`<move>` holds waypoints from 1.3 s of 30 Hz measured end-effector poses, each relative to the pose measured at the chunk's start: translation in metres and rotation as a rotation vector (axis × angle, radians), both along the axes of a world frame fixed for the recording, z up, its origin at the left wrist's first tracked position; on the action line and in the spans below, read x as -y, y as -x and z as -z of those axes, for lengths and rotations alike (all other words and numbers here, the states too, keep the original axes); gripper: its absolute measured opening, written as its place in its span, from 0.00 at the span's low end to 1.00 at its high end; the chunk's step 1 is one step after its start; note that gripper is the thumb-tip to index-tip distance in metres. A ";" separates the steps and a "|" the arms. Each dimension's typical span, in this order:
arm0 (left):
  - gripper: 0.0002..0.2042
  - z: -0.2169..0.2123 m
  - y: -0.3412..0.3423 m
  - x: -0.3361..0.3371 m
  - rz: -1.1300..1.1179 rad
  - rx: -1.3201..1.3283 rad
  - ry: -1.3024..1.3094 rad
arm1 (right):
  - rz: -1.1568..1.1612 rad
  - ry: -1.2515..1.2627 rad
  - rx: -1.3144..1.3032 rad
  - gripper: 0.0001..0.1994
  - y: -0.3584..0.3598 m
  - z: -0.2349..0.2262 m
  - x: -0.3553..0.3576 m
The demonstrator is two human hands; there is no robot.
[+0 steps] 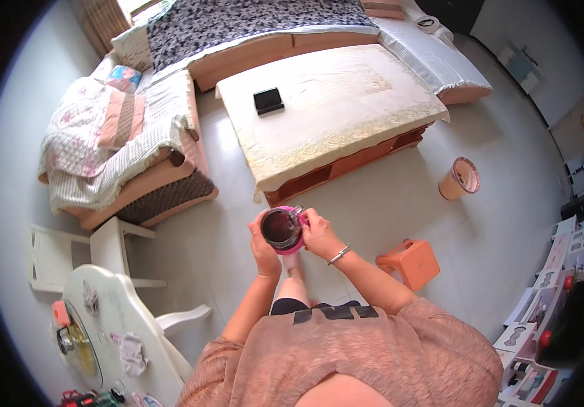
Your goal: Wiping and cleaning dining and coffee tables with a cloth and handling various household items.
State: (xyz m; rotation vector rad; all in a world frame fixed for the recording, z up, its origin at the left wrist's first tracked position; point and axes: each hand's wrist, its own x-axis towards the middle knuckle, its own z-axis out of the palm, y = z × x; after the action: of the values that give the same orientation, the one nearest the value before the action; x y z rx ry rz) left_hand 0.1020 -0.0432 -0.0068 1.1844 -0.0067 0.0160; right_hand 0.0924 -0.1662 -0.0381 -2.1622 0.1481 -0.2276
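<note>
A clear glass cup of dark liquid [281,227] is held out before my body, with a pink rim or saucer [293,252] showing around and below it. My left hand [263,248] cups its left side, fingers curled along the glass. On the other side my right hand [321,235] closes around what looks like the handle, and a bangle sits on that wrist. Beyond the cup stands a low table [346,115] under a cream lace cloth, with a black flat box [269,101] on top.
Sofas [136,197] flank the table at left and back. To the right are an orange stool [410,264] and a waste bin [459,180]. A white chair [112,251] and a white table [112,285] with small things on it stand at left. Shelves [519,325] line the right.
</note>
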 end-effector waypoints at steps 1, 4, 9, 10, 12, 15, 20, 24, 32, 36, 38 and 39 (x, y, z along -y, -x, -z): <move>0.23 0.000 -0.015 0.016 0.028 -0.017 0.003 | 0.036 0.039 0.034 0.06 -0.013 0.003 0.015; 0.23 0.006 -0.069 0.059 0.115 -0.010 -0.014 | 0.095 0.033 0.044 0.06 -0.056 0.008 0.060; 0.23 0.015 -0.156 0.122 0.231 -0.008 -0.057 | 0.168 -0.040 -0.028 0.07 -0.131 0.023 0.125; 0.23 0.022 -0.176 0.136 0.237 -0.006 -0.052 | 0.174 -0.035 -0.027 0.07 -0.148 0.024 0.138; 0.23 0.042 -0.212 0.159 0.295 -0.016 -0.014 | 0.217 -0.088 -0.083 0.07 -0.175 0.026 0.160; 0.24 0.053 -0.261 0.198 0.374 0.004 -0.078 | 0.282 -0.082 -0.029 0.07 -0.214 0.045 0.202; 0.23 0.062 -0.330 0.271 0.468 -0.028 -0.104 | 0.382 -0.063 -0.066 0.07 -0.275 0.055 0.270; 0.23 0.083 -0.384 0.334 0.508 0.004 -0.110 | 0.418 -0.187 -0.206 0.07 -0.325 0.052 0.332; 0.24 0.122 -0.472 0.494 0.521 -0.047 -0.058 | 0.421 -0.288 -0.259 0.07 -0.421 0.079 0.489; 0.22 0.149 -0.518 0.585 0.497 -0.073 -0.042 | 0.437 -0.292 -0.278 0.07 -0.466 0.116 0.579; 0.22 0.164 -0.543 0.631 0.479 -0.053 -0.056 | 0.439 -0.164 -0.216 0.07 -0.490 0.146 0.626; 0.21 0.173 -0.556 0.655 0.461 -0.019 -0.064 | 0.449 -0.127 -0.209 0.07 -0.505 0.162 0.651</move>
State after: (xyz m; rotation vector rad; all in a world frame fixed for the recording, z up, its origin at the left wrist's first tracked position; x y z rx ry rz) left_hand 0.6576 -0.6978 -0.1795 1.2241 -0.2645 -0.4033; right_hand 0.5971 -0.8171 -0.1998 -1.9990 0.7506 -0.2383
